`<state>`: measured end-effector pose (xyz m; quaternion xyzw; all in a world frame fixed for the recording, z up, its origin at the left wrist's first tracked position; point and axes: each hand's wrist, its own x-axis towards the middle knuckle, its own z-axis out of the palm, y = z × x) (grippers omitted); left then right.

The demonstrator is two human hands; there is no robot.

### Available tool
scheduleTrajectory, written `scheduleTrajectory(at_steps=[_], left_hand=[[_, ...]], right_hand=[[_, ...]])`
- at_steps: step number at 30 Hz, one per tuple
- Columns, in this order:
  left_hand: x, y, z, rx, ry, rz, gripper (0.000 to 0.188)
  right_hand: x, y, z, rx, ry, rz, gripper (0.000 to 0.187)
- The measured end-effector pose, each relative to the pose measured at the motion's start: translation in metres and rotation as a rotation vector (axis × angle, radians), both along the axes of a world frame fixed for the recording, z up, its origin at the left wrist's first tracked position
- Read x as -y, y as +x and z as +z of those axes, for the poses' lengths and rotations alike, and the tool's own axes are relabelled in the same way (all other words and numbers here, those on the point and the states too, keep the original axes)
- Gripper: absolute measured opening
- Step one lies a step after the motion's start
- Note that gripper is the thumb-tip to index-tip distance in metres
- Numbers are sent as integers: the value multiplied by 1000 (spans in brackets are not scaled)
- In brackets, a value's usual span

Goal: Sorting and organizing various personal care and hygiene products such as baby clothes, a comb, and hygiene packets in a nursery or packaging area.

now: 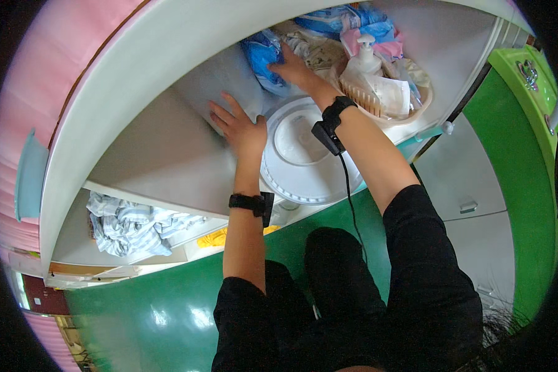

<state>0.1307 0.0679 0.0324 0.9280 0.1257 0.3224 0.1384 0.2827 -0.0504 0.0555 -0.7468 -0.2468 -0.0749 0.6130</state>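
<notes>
Where visible, package (261,57) against right fingers (286,54)

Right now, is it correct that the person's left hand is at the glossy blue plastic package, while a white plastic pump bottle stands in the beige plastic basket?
Not quite: the head view shows the right hand, not the left hand, at the blue package; the white pump bottle does stand in the beige basket.

From here I have the packet (258,57) at top centre, left of the basket (359,97) holding a bottle (366,61), and cloth (133,226) lower left.
</notes>
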Motion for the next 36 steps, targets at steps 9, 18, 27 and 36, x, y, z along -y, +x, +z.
scheduleTrajectory(at_steps=[9, 18, 27, 36], left_hand=[[22, -17, -18, 64, 20, -54, 96], [0, -42, -26, 67, -69, -112, 89], [-8, -50, -66, -268, -272, -22, 86], [-13, -52, -75, -295, -353, -82, 85]], right_hand=[[-21, -21, -15, 76, 8, -245, 77], [-66, -118, 28, 381, 53, -200, 109], [-85, -66, -37, 53, -64, 61, 128], [-81, -29, -37, 86, -91, 238, 121]])
